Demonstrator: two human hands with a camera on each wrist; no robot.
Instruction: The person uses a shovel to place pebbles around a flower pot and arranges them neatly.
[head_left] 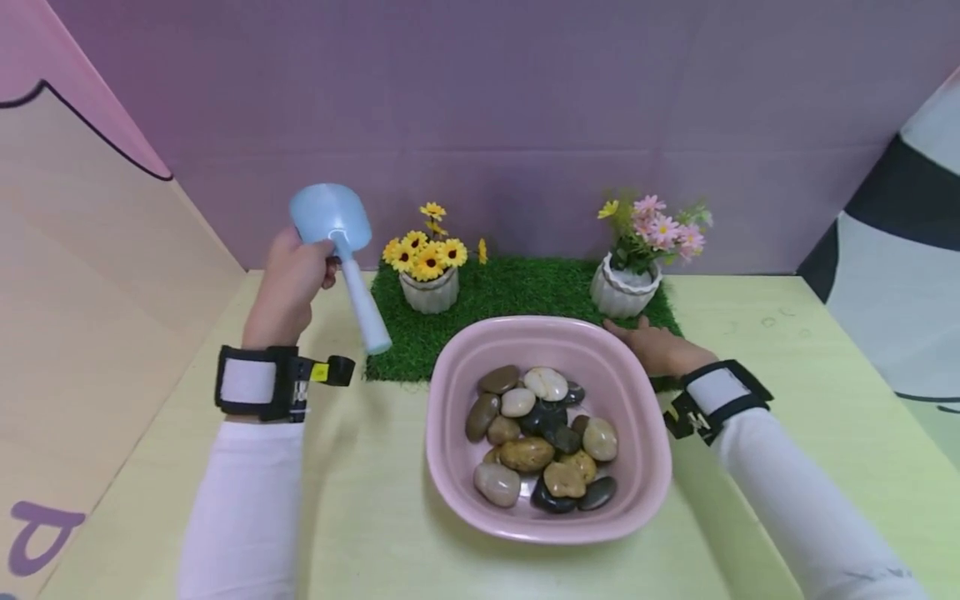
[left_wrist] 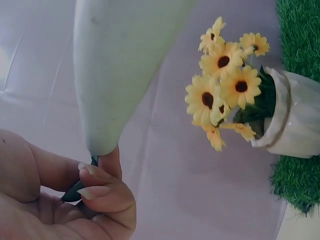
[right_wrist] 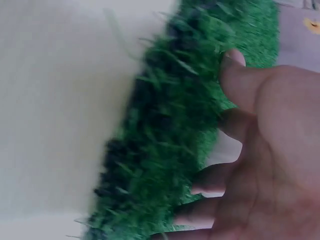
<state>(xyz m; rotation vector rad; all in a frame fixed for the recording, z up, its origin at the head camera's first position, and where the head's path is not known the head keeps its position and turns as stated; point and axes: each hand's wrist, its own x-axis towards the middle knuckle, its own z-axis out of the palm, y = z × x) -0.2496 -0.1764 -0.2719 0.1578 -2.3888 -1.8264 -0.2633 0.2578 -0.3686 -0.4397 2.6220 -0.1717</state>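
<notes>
My left hand point(head_left: 288, 287) pinches a light blue scoop point(head_left: 330, 215) near its head, raised at the left. Its pale handle point(head_left: 365, 308) slants down toward the right. In the left wrist view the handle point(left_wrist: 125, 65) looms large above my curled fingers point(left_wrist: 112, 200). At the right, my right hand point(head_left: 660, 348) lies behind the rim of a pink basin point(head_left: 442, 417), with its fingers extended. Brown, white and black pebbles point(head_left: 527, 455) lie in the basin. The right wrist view has the hand point(right_wrist: 255, 145) over the edge of a green grass mat point(right_wrist: 165, 115), fingers spread.
Along the purple back wall point(head_left: 480, 100) lies the artificial grass mat point(head_left: 525, 287). On it stand a white pot point(head_left: 430, 293) of yellow flowers and a white pot point(head_left: 626, 292) of pink flowers. Printed panels point(head_left: 82, 208) flank the pale yellow table point(head_left: 360, 500).
</notes>
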